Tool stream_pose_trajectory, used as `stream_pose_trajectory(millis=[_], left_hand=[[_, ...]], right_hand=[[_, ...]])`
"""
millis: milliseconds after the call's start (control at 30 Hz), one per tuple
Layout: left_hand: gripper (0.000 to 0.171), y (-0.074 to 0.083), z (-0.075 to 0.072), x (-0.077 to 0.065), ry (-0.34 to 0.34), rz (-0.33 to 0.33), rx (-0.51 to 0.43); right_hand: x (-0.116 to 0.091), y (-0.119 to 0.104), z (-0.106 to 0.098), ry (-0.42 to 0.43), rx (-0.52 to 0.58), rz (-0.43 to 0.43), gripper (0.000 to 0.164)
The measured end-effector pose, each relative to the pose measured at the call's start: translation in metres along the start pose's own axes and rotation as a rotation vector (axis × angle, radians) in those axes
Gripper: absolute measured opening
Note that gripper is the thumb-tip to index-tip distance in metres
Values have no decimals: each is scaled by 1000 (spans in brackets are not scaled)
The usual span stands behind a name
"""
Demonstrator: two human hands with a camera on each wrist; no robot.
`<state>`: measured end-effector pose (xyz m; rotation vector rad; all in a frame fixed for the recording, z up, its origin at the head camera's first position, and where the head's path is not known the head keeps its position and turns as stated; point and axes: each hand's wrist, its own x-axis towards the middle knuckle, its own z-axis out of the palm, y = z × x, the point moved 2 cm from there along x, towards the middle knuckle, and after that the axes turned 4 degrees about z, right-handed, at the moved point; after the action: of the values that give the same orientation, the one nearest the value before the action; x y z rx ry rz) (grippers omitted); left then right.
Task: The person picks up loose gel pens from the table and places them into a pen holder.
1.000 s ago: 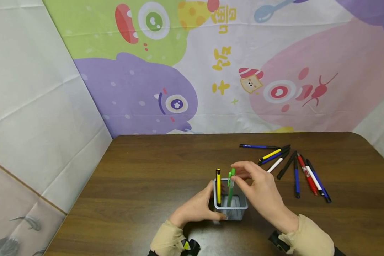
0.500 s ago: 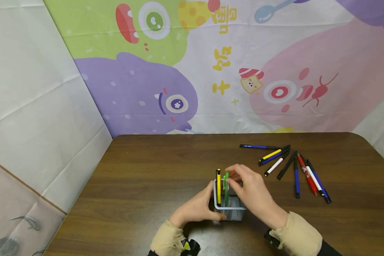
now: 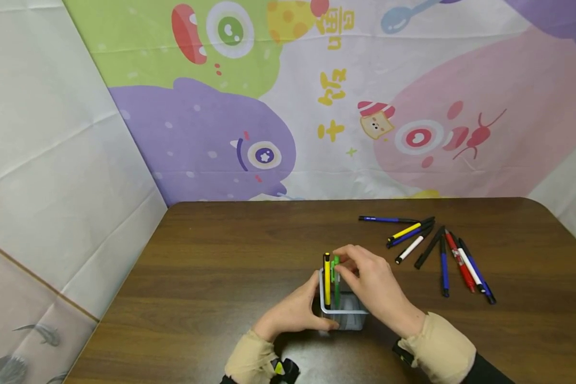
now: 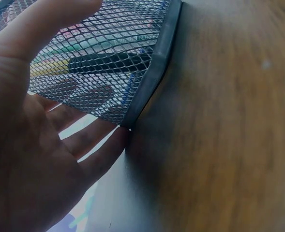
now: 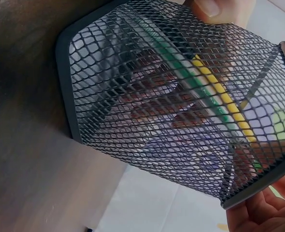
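A dark wire-mesh pen holder [image 3: 351, 321] stands on the table with its silvery rim up. My left hand [image 3: 293, 312] grips it from the left, thumb on the near side; in the left wrist view the fingers [image 4: 101, 137] wrap the mesh wall [image 4: 108, 63]. Inside the holder a yellow pen with black ends [image 3: 327, 282] leans upright at the left side. My right hand [image 3: 379, 280] pinches the top of a green pen [image 3: 336, 293] between thumb and fingertips, its lower part inside the holder close beside the yellow one. Through the mesh the green pen [image 5: 181, 67] shows in the right wrist view.
Right of the holder lie several loose pens: a blue pen [image 3: 384, 219], a yellow pen [image 3: 405, 231], a white pen [image 3: 410, 248], a black pen [image 3: 429, 249] and a red pen [image 3: 461, 262] among them. A cartoon-printed cloth [image 3: 326, 165] hangs behind the wooden table [image 3: 211, 266].
My right hand has moved left with the green pen, bringing it from the holder's middle to beside the yellow pen. The pen stands straighter. My left hand stays on the holder.
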<state>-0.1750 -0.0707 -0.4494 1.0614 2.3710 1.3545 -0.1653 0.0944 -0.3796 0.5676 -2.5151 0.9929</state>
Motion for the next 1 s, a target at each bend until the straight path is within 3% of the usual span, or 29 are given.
stream_pose_trajectory(millis=[667,1000], left_hand=[[89,2,-1,4,-9,4,-6],[90,1,0,1,-17,-5,-10]], right_hand=[[-1,0,0,-9,-55,10,42],[-7,0,1,7,-11,-14,50]])
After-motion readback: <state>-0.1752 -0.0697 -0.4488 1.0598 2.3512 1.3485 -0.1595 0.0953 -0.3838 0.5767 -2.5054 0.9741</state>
